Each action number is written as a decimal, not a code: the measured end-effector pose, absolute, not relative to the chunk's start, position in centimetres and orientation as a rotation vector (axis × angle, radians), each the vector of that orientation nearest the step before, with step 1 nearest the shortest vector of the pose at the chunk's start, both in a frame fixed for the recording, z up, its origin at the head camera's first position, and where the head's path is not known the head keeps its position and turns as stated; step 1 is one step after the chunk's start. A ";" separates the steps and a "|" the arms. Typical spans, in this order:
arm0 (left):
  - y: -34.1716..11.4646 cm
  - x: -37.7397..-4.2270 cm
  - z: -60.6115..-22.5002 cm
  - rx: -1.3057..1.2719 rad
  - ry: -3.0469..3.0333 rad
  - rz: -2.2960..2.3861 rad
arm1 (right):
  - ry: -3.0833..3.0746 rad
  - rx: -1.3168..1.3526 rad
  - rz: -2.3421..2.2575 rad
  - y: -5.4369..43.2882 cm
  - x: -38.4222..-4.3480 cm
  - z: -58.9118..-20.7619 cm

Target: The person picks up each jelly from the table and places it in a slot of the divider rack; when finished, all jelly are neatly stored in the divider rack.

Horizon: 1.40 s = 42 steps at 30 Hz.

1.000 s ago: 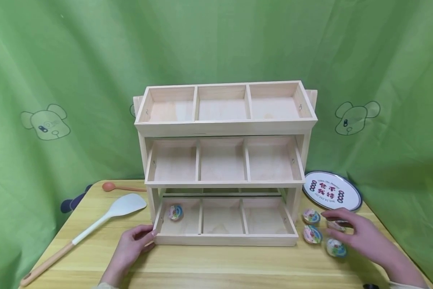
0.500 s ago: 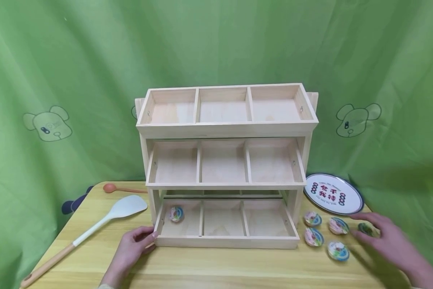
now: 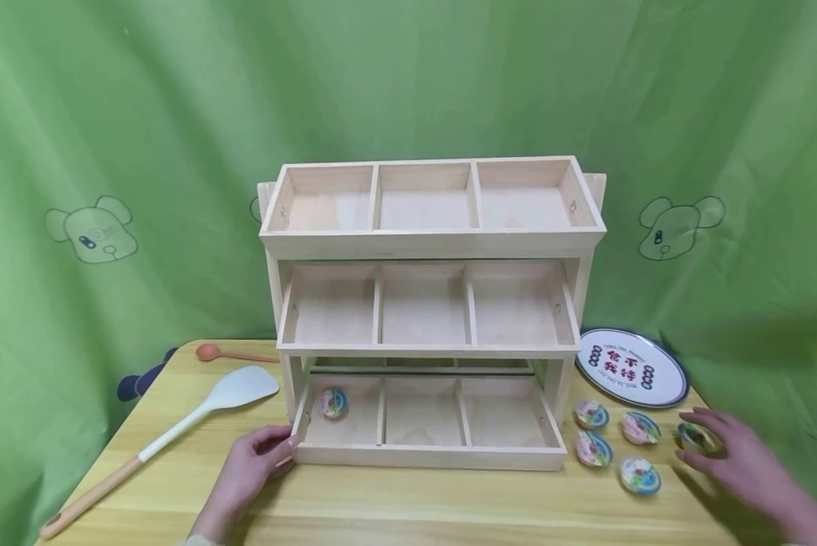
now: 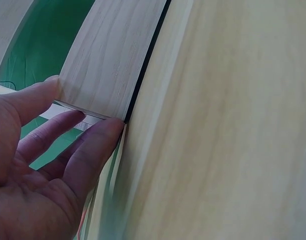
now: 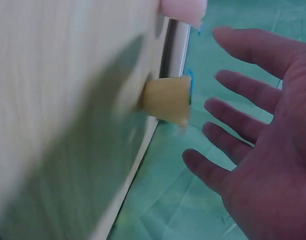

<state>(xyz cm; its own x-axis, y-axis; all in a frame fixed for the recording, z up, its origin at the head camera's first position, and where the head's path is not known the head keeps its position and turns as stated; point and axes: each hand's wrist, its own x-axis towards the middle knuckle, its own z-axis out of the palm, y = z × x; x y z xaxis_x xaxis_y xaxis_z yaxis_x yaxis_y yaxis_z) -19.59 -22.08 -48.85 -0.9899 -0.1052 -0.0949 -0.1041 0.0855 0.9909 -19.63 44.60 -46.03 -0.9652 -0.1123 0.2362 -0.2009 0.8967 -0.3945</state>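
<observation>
A three-tier wooden rack stands mid-table, each tier split into three compartments. My left hand (image 3: 250, 472) holds the front left corner of its bottom tray (image 3: 429, 456); thumb and fingers span the tray's end (image 4: 108, 65) in the left wrist view. One small jelly cup (image 3: 333, 403) with a colourful film lid lies in that tray's left compartment. My right hand (image 3: 739, 459) is over a yellow jelly cup (image 3: 693, 437) at the far right. In the right wrist view its fingers are spread, apart from the yellow cup (image 5: 167, 100). Several more jelly cups (image 3: 640, 475) sit left of that hand.
An oval plate (image 3: 630, 368) with red lettering lies behind the jelly cups. A white spatula (image 3: 238, 387) with a wooden handle and a small orange spoon (image 3: 208, 352) lie on the left. Green curtain (image 3: 408, 76) hangs around the table.
My right hand has moved right, from over the inner jelly cups to the yellow one at the far right, uncovering the others. My left hand stays at the tray corner.
</observation>
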 end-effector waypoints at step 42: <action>-22.0 -19.6 -48.6 0.191 -2.308 -2.107 | -2.937 0.248 0.526 43.6 -19.9 -43.2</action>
